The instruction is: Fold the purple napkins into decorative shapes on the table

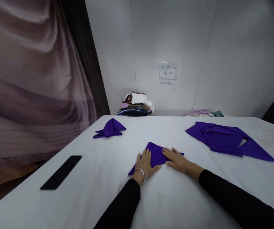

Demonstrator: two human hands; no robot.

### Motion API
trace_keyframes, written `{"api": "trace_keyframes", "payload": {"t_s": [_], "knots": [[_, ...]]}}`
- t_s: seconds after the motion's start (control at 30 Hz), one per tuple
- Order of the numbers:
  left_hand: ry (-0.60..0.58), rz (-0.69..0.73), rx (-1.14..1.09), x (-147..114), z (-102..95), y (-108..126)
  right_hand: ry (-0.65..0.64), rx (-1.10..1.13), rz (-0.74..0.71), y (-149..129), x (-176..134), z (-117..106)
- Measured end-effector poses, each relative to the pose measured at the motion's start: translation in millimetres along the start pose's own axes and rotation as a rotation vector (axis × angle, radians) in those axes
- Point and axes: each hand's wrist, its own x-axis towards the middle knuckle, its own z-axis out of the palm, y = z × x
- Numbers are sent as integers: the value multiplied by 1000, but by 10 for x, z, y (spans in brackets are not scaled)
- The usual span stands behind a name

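A purple cloth napkin [156,155], folded into a roughly triangular shape, lies flat on the white-covered table [175,203] in front of me. My left hand [146,165], with a silver bracelet at the wrist, rests palm down on the napkin's left part, fingers stretched out. Flat across its right part lies my right hand [176,160], fingers extended to the left. Parts of the napkin are hidden under both hands. Its pointed corners stick out at lower left and at right, and its top corner points away from me.
A folded purple napkin [110,128] stands up at the back left. More purple cloth [227,140], loosely folded, lies at the right. A black flat strip [62,172] is near the left edge. Stacked clothes [137,105] sit behind the table, below a paper sign [167,70] on the wall.
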Motion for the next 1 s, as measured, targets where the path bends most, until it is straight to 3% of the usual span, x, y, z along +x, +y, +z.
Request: {"api": "trace_keyframes", "payload": {"t_s": [0.13,0.33,0.47,0.67,1.0], "knots": [[4,-2,-23,-4,2,-2,9,-2,107,129,53,-116],[32,-16,-20,-7,47,15,-1,31,1,-203,414,-106],[39,-48,-5,-23,78,30,-33,55,-32,-274,619,-28],[39,-63,-11,-32,89,34,-37,64,-42,-228,668,-4],[11,-86,24,-33,35,68,-22,114,-66,-450,868,-37]]}}
